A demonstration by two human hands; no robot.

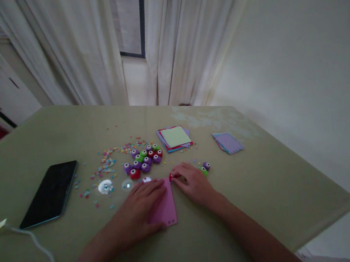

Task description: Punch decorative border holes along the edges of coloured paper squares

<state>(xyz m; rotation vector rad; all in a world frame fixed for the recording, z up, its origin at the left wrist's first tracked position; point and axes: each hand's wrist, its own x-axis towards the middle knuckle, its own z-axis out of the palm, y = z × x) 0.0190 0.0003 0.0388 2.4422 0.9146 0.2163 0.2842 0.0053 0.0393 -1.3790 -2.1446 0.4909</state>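
Observation:
My left hand lies with its fingers spread over a pink sheet, holding it down on the table. Small dark holes or dots show along the sheet's near edge. At the sheet's far right corner, my right hand pinches a small red piece between thumb and fingertips. The fingers hide most of that piece. Just beyond the hands sits a cluster of small purple, green and red blocks with eye-like white spots. A purple block and a green one are beside my right hand.
Colourful confetti bits are scattered left of the blocks, near a shiny clear disc. A dark tablet and a white cable lie at left. Stacked coloured sheets lie behind, and smaller dotted-edge cards at right.

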